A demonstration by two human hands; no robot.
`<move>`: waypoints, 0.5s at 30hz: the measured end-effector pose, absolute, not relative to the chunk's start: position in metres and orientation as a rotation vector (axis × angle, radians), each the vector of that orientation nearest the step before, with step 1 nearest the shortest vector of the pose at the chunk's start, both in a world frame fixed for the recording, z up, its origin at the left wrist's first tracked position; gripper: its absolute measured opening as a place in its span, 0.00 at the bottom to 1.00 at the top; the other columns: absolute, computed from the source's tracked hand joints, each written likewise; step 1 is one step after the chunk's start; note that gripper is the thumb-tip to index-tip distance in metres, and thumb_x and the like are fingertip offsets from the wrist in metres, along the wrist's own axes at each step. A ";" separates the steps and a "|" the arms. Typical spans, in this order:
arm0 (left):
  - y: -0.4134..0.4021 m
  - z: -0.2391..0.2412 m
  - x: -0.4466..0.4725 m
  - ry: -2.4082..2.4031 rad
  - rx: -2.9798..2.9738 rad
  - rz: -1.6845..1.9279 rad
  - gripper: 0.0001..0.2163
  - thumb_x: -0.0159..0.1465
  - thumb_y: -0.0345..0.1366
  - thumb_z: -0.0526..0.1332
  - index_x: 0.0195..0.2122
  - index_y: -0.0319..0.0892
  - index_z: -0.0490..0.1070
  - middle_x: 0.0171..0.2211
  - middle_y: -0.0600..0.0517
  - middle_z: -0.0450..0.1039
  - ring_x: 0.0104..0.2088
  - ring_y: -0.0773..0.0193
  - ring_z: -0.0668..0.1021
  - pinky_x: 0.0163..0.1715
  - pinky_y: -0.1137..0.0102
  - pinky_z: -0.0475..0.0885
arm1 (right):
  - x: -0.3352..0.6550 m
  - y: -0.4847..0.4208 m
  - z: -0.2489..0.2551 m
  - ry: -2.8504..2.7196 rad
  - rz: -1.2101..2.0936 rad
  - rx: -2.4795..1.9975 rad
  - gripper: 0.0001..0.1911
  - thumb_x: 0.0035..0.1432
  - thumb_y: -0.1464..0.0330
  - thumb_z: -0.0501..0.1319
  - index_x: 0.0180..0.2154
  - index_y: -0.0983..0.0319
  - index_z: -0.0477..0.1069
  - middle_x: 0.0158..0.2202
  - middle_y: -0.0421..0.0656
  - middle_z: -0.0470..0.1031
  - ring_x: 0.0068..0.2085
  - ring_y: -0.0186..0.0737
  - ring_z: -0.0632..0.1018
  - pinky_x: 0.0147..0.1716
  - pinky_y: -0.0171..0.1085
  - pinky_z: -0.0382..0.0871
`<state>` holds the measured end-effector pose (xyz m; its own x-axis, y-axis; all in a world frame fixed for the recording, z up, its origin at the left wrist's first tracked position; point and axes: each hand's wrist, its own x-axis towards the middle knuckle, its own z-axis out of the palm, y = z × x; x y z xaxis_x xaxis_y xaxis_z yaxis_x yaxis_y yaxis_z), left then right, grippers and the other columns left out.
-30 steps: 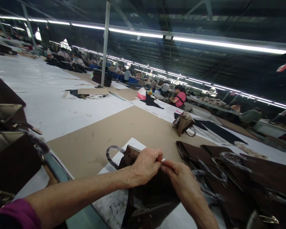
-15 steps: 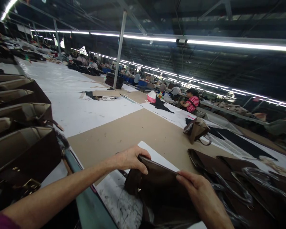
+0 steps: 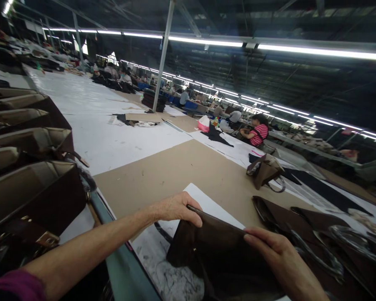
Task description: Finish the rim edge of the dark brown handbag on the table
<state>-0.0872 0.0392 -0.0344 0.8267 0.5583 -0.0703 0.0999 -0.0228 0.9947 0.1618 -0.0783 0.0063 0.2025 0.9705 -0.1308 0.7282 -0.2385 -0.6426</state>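
A dark brown handbag (image 3: 228, 255) with a smooth, shiny surface stands in front of me, its upper edge slanting down to the right. My left hand (image 3: 183, 209) pinches that edge near its left corner, thumb on the near side. Further right along the same edge, my right hand (image 3: 277, 248) grips it between thumb and fingers. A small gold-coloured metal piece shows on the bag's near face. The lower part of the bag runs out of view. Under it lie a white sheet (image 3: 203, 202) and a grey-white marbled surface (image 3: 175, 278).
Several open brown bags with beige linings (image 3: 50, 184) stand in a row at left. More brown bags with plastic-wrapped handles (image 3: 319, 234) lie at right, and another bag (image 3: 265, 171) sits beyond them. Across the table, a person in a striped top (image 3: 258, 133) sits.
The view has shifted slightly, so the surroundings sit a little further right. Both hands keep their hold on the bag's edge, and more of its dark face shows.
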 end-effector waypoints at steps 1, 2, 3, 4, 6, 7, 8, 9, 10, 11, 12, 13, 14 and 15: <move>0.039 -0.035 -0.088 0.526 1.590 0.407 0.09 0.49 0.36 0.63 0.30 0.38 0.75 0.24 0.56 0.70 0.26 0.69 0.70 0.25 0.78 0.63 | 0.162 -0.078 0.006 -1.578 0.734 -2.045 0.21 0.46 0.50 0.57 0.34 0.58 0.76 0.32 0.39 0.77 0.40 0.47 0.74 0.41 0.35 0.63; 0.039 -0.035 -0.089 0.511 1.614 0.420 0.09 0.51 0.37 0.62 0.30 0.38 0.74 0.23 0.56 0.69 0.26 0.69 0.69 0.25 0.78 0.62 | 0.161 -0.078 0.005 -1.582 0.737 -2.051 0.22 0.46 0.49 0.57 0.34 0.57 0.76 0.32 0.39 0.77 0.40 0.47 0.74 0.41 0.35 0.62; 0.039 -0.036 -0.089 0.494 1.646 0.440 0.09 0.53 0.38 0.60 0.30 0.37 0.74 0.23 0.56 0.67 0.26 0.70 0.67 0.25 0.77 0.61 | 0.161 -0.079 0.005 -1.581 0.735 -2.059 0.21 0.46 0.49 0.57 0.34 0.57 0.76 0.32 0.38 0.77 0.40 0.47 0.74 0.41 0.35 0.62; 0.039 -0.036 -0.090 0.477 1.683 0.465 0.10 0.55 0.39 0.58 0.29 0.37 0.73 0.22 0.56 0.65 0.25 0.70 0.66 0.24 0.77 0.60 | 0.160 -0.079 0.005 -1.579 0.730 -2.068 0.21 0.47 0.49 0.57 0.34 0.57 0.76 0.32 0.38 0.77 0.41 0.47 0.74 0.42 0.36 0.62; 0.039 -0.036 -0.091 0.444 1.756 0.502 0.12 0.59 0.41 0.55 0.27 0.36 0.71 0.21 0.57 0.61 0.24 0.71 0.62 0.23 0.76 0.57 | 0.159 -0.080 0.005 -1.568 0.715 -2.084 0.22 0.46 0.49 0.56 0.34 0.57 0.75 0.33 0.38 0.77 0.41 0.47 0.74 0.42 0.36 0.61; 0.039 -0.036 -0.091 0.429 1.780 0.511 0.14 0.60 0.42 0.55 0.26 0.36 0.70 0.21 0.57 0.59 0.24 0.71 0.60 0.23 0.76 0.56 | 0.159 -0.080 0.005 -1.562 0.715 -2.088 0.22 0.47 0.49 0.56 0.34 0.57 0.75 0.33 0.38 0.77 0.41 0.47 0.74 0.42 0.36 0.61; 0.039 -0.036 -0.091 0.418 1.793 0.514 0.14 0.61 0.42 0.54 0.26 0.36 0.69 0.21 0.57 0.57 0.23 0.71 0.59 0.23 0.76 0.55 | 0.158 -0.080 0.005 -1.561 0.717 -2.088 0.22 0.47 0.49 0.56 0.34 0.57 0.75 0.34 0.38 0.77 0.41 0.47 0.74 0.42 0.36 0.60; 0.039 -0.035 -0.091 0.415 1.798 0.508 0.14 0.61 0.43 0.54 0.26 0.37 0.68 0.21 0.57 0.56 0.23 0.72 0.58 0.23 0.75 0.54 | 0.158 -0.081 0.006 -1.564 0.723 -2.083 0.22 0.47 0.49 0.56 0.34 0.57 0.75 0.33 0.38 0.77 0.41 0.47 0.74 0.42 0.36 0.61; 0.040 -0.035 -0.091 0.414 1.797 0.498 0.14 0.61 0.43 0.54 0.25 0.37 0.68 0.21 0.57 0.54 0.23 0.72 0.57 0.22 0.75 0.53 | 0.158 -0.081 0.006 -1.573 0.740 -2.076 0.22 0.48 0.49 0.56 0.35 0.57 0.75 0.33 0.38 0.77 0.40 0.46 0.74 0.41 0.36 0.61; 0.040 -0.035 -0.091 0.412 1.795 0.488 0.14 0.61 0.43 0.55 0.25 0.37 0.67 0.21 0.57 0.53 0.23 0.72 0.56 0.22 0.75 0.52 | 0.158 -0.081 0.007 -1.581 0.751 -2.066 0.22 0.48 0.49 0.55 0.35 0.58 0.75 0.33 0.38 0.77 0.40 0.46 0.74 0.40 0.35 0.61; 0.039 -0.035 -0.091 0.408 1.792 0.480 0.15 0.61 0.44 0.55 0.25 0.37 0.67 0.20 0.57 0.52 0.22 0.72 0.55 0.22 0.74 0.51 | 0.157 -0.082 0.007 -1.595 0.759 -2.052 0.22 0.49 0.49 0.55 0.35 0.58 0.75 0.32 0.38 0.76 0.40 0.46 0.74 0.40 0.35 0.61; 0.039 -0.036 -0.091 0.403 1.790 0.476 0.15 0.61 0.44 0.55 0.25 0.37 0.66 0.20 0.58 0.51 0.22 0.72 0.55 0.21 0.74 0.51 | 0.157 -0.082 0.008 -1.606 0.759 -2.042 0.22 0.50 0.50 0.55 0.35 0.58 0.75 0.32 0.38 0.76 0.39 0.45 0.74 0.39 0.35 0.61; 0.038 -0.036 -0.091 0.400 1.788 0.474 0.15 0.61 0.44 0.54 0.24 0.37 0.66 0.20 0.58 0.50 0.22 0.72 0.54 0.21 0.74 0.50 | 0.156 -0.083 0.009 -1.613 0.757 -2.034 0.21 0.50 0.50 0.55 0.35 0.58 0.75 0.32 0.38 0.76 0.38 0.45 0.74 0.39 0.34 0.61; 0.038 -0.036 -0.091 0.398 1.786 0.473 0.16 0.61 0.45 0.54 0.24 0.37 0.65 0.20 0.58 0.50 0.21 0.72 0.53 0.21 0.74 0.50 | 0.156 -0.083 0.009 -1.614 0.753 -2.030 0.21 0.51 0.50 0.55 0.35 0.58 0.74 0.32 0.39 0.76 0.38 0.44 0.74 0.38 0.34 0.61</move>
